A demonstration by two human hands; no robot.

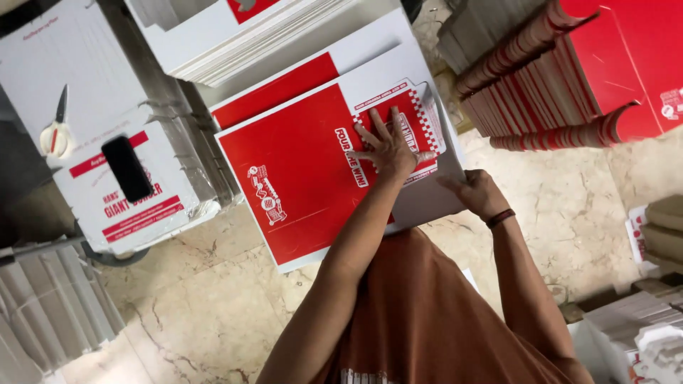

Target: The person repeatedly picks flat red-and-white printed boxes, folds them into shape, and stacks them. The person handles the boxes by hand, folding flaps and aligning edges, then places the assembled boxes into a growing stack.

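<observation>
My left fingers (378, 126) are spread wide and pressed flat on the red-and-white flat carton sheet (299, 171), over its checkered printed panel near the far edge. My right hand (475, 192) has its fingers curled together over the sheet's white edge, gripping it; a dark band sits on that wrist. The sheet lies on top of a second red-and-white sheet (284, 82) on the marble floor (213, 284). To my left stands a white box with red label strips (135, 192); a black phone (126, 168) lies on it, and scissors (57, 128) rest just beyond. At upper right lean stacks of red folded cartons (569, 78). A pile of white sheets (235, 35) lies further ahead.
</observation>
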